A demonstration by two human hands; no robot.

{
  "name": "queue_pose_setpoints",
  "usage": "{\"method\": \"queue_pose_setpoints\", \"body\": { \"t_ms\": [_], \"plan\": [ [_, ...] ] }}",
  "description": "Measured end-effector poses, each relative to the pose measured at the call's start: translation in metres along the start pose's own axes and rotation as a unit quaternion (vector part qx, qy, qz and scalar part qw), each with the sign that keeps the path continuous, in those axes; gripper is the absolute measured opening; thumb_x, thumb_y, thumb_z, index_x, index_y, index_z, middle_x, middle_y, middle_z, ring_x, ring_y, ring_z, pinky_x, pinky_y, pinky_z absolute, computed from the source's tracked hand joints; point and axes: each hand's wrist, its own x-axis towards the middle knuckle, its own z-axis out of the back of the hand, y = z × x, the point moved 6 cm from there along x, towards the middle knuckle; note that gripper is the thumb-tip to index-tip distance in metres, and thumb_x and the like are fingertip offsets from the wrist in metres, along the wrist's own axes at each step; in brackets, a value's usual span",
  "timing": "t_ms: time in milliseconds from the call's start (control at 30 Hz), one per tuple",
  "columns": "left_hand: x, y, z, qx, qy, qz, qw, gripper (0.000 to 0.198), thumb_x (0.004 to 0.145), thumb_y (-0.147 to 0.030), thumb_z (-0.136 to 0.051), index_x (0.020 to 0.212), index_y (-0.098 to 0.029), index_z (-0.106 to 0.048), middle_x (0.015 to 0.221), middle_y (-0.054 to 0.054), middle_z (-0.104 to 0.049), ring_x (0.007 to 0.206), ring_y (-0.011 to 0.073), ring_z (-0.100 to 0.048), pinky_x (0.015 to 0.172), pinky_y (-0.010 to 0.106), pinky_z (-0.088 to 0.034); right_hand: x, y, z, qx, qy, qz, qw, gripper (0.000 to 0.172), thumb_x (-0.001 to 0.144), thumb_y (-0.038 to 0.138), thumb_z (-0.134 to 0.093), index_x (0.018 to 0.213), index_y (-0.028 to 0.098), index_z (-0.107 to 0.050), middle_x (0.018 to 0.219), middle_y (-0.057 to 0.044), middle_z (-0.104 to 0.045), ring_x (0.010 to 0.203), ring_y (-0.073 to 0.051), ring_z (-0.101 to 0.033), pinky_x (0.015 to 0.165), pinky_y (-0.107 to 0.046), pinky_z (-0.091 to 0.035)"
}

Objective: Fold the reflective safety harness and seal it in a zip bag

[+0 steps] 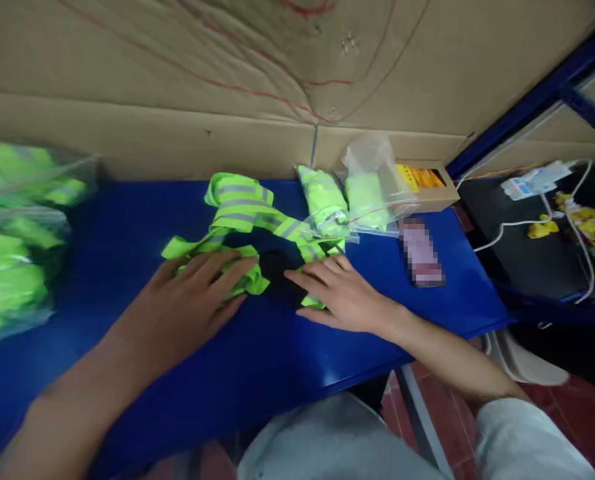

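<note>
A neon yellow-green reflective strap vest (237,205) with grey stripes lies spread on the blue table (267,360). Its upper part is folded in layers, and two strap ends run down towards me. My left hand (197,290) rests over the left strap end, fingers stretched out and thumb apart. On the right strap end lies my right hand (340,293), palm down with fingers spread. Both hands cover parts of the straps, so what is under the palms is hidden. A dark patch on the table shows between the hands.
Bagged neon vests (14,267) are piled at the left. Two clear bags, one with a striped vest (322,197), stand at the back beside an open cardboard box (432,187). A phone (421,253) lies at right. A power strip (537,180) with white cables sits farther right.
</note>
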Motion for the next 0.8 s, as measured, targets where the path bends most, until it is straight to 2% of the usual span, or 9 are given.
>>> {"method": "queue_pose_setpoints", "body": {
  "t_ms": [200,433,533,600,667,800],
  "plan": [
    [-0.003,-0.007,0.004,-0.026,-0.027,-0.041,0.998,0.042,0.105,-0.011,-0.046,0.146,-0.015,-0.056,0.130,0.012,-0.074,0.112,0.0322,-0.072,0.093,0.048,-0.056,-0.003,-0.002,-0.003,0.010,0.016,-0.010,1.000,0.061,0.111,0.052,-0.048,0.157,0.012,-0.051,0.129,-0.015,-0.069,0.118,-0.031,-0.059,0.099,-0.044,-0.040],
    [0.003,-0.004,-0.005,-0.041,-0.003,-0.019,0.999,0.042,0.104,-0.018,-0.046,0.139,-0.025,-0.068,0.136,0.016,-0.069,0.117,0.0392,-0.070,0.094,0.055,-0.055,-0.002,-0.003,0.000,0.022,0.012,-0.013,1.000,0.057,0.112,0.049,-0.048,0.155,0.013,-0.055,0.132,-0.016,-0.070,0.121,-0.030,-0.059,0.102,-0.044,-0.042],
    [0.004,-0.005,-0.005,-0.053,-0.012,-0.032,0.998,0.036,0.104,-0.017,-0.045,0.132,-0.022,-0.067,0.144,0.016,-0.068,0.123,0.0392,-0.070,0.096,0.055,-0.055,-0.002,-0.003,0.001,0.021,0.004,-0.012,1.000,0.056,0.111,0.049,-0.049,0.154,0.013,-0.056,0.131,-0.016,-0.071,0.121,-0.031,-0.061,0.101,-0.045,-0.044],
    [0.004,-0.005,-0.002,-0.057,-0.022,-0.046,0.997,0.030,0.103,-0.013,-0.045,0.127,-0.019,-0.062,0.140,0.015,-0.071,0.122,0.0366,-0.071,0.095,0.053,-0.056,-0.001,-0.002,0.002,0.026,-0.003,-0.012,1.000,0.055,0.111,0.048,-0.050,0.152,0.012,-0.057,0.131,-0.016,-0.072,0.121,-0.031,-0.062,0.100,-0.045,-0.046],
    [0.004,-0.004,0.001,-0.052,-0.037,-0.060,0.996,0.026,0.102,-0.010,-0.044,0.122,-0.019,-0.058,0.126,0.013,-0.076,0.113,0.0341,-0.075,0.092,0.051,-0.057,0.000,-0.001,0.007,0.039,-0.032,-0.011,0.999,0.048,0.112,0.042,-0.049,0.147,0.011,-0.060,0.129,-0.015,-0.075,0.118,-0.030,-0.066,0.098,-0.044,-0.048],
    [0.002,0.000,0.012,-0.047,-0.088,-0.059,0.993,0.018,0.100,-0.011,-0.046,0.112,-0.022,-0.054,0.105,0.011,-0.077,0.095,0.0334,-0.075,0.085,0.048,-0.057,-0.002,-0.001,0.024,0.103,-0.150,-0.017,0.983,0.027,0.110,0.022,-0.049,0.129,0.013,-0.067,0.117,-0.012,-0.080,0.108,-0.025,-0.074,0.094,-0.041,-0.052]
  ]
}}
